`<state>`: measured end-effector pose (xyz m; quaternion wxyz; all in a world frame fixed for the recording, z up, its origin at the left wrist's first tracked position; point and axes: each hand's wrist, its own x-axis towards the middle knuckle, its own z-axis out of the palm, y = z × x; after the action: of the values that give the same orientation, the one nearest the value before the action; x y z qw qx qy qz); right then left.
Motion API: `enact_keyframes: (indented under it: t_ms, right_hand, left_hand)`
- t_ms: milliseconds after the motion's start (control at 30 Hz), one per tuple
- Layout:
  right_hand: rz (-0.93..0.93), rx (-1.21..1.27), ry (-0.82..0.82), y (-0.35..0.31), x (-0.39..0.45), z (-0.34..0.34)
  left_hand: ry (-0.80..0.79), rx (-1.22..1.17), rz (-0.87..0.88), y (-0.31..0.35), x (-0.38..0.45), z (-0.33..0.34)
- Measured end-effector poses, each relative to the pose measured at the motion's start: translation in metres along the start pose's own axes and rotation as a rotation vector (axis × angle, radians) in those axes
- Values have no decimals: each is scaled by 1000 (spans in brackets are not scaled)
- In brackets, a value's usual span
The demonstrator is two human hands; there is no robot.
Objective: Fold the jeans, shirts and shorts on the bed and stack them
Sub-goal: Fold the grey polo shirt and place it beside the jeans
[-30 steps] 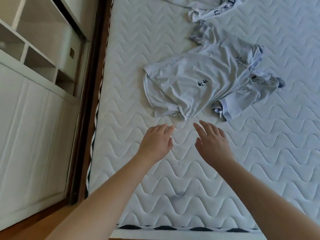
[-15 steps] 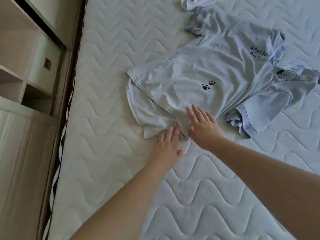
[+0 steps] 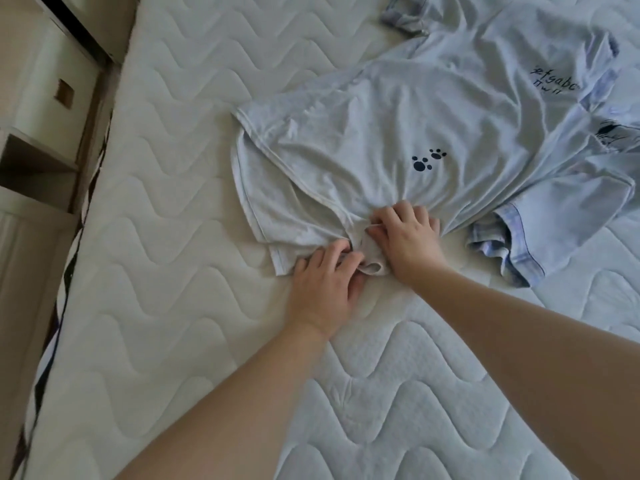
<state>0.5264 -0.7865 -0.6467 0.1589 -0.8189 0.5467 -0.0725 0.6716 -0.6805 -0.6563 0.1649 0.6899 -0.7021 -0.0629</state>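
Note:
A pale blue T-shirt with two dark paw prints (image 3: 398, 133) lies crumpled on the quilted white mattress (image 3: 173, 254). My left hand (image 3: 325, 285) grips its bunched near edge, fingers curled into the cloth. Right beside it, my right hand (image 3: 408, 233) pinches the same gathered fabric just below the paw prints. Under the shirt on the right lies a light denim garment (image 3: 512, 251), its hem poking out. Another pale garment with black lettering and a drawing (image 3: 613, 133) lies at the far right, partly cut off by the frame.
The bed's left edge (image 3: 79, 237) runs diagonally, with a dark patterned trim. Beyond it stands a white shelving unit (image 3: 34, 150) with open compartments. More denim cloth (image 3: 405, 19) shows at the top edge. Bare mattress stretches in front of me.
Both hands reached forward from the bare mattress onto the shirt's near edge; their fingers, straight before, have now curled into the fabric. The view moved closer to the shirt.

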Motion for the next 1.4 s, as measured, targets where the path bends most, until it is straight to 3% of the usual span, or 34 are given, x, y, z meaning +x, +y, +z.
enact_keyframes:
  t_ms: [233, 333, 433, 600, 667, 767, 867, 933, 1133, 1300, 1400]
  right_hand:
    - [42, -171, -544, -9, 5, -40]
    - [44, -180, -581, -1, -37, -48]
    - [-66, -326, -767, -1, -83, -51]
    - [-88, -257, -946, -27, -166, -44]
    - [58, -73, -933, -45, -194, -42]
    - [220, 157, -759, -79, -200, -48]
    - [165, 174, -494, -116, -168, -55]
    - [86, 205, -411, -142, -137, -56]
    - [-98, 149, -416, -205, -64, -33]
    - [35, -71, -544, -222, -50, 4]
    - [78, -126, -497, -221, -57, 13]
  left_hand:
    - [-144, -366, -126, 11, 2, -37]
    - [-189, -436, -85, 36, -32, -50]
    - [-272, -467, -141, 56, -74, -59]
    - [-380, -453, -193, 63, -155, -78]
    - [-383, -453, -197, 59, -187, -86]
    - [-353, -469, -254, 45, -225, -99]
    - [-245, -391, -342, 27, -244, -105]
    - [-189, -399, -455, 16, -248, -109]
    - [-172, -635, -747, 6, -250, -107]
    - [-146, -1146, -1054, 14, -246, -108]
    - [-170, -1212, -1111, 22, -245, -105]
